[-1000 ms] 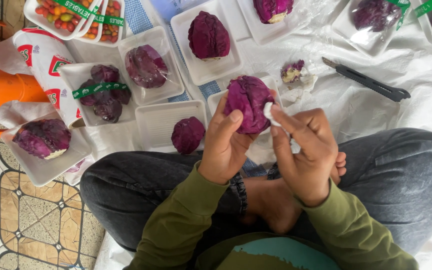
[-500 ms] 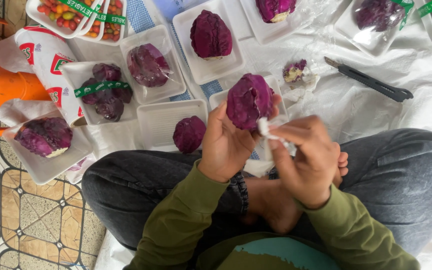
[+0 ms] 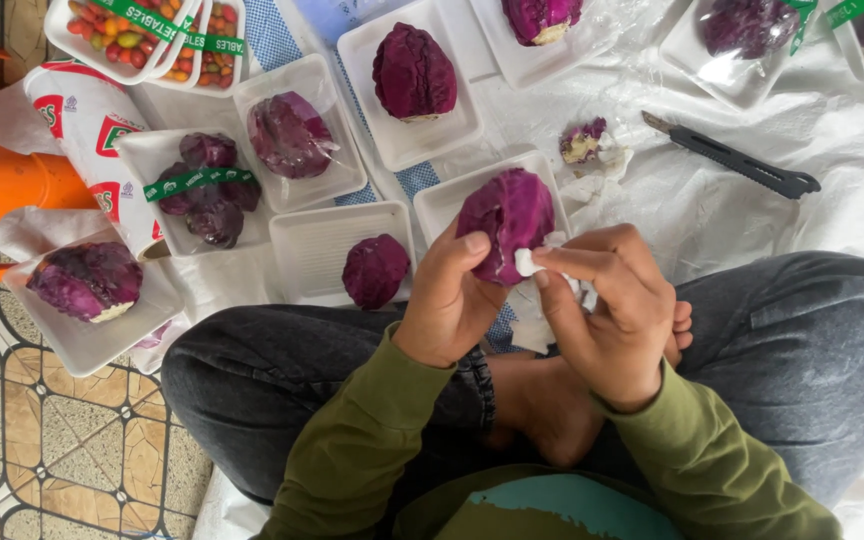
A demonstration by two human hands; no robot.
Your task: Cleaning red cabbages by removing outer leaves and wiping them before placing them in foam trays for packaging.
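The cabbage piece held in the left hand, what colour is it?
Purple cabbage piece, white at its cut stem; head view.

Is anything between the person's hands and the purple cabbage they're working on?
Nothing visible. The left hand already grips the purple cabbage directly, and the right hand pinches its white stem end. The black utility knife lies apart on the white sheet.

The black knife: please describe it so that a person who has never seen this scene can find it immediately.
Start from the white plastic sheet that covers the floor in front of the seated person. On its upper right part, beyond the person's grey trouser knee, lies the black knife, flat and slanted. It is the only long, thin, dark tool there; everything around it is purple cabbage in white trays.
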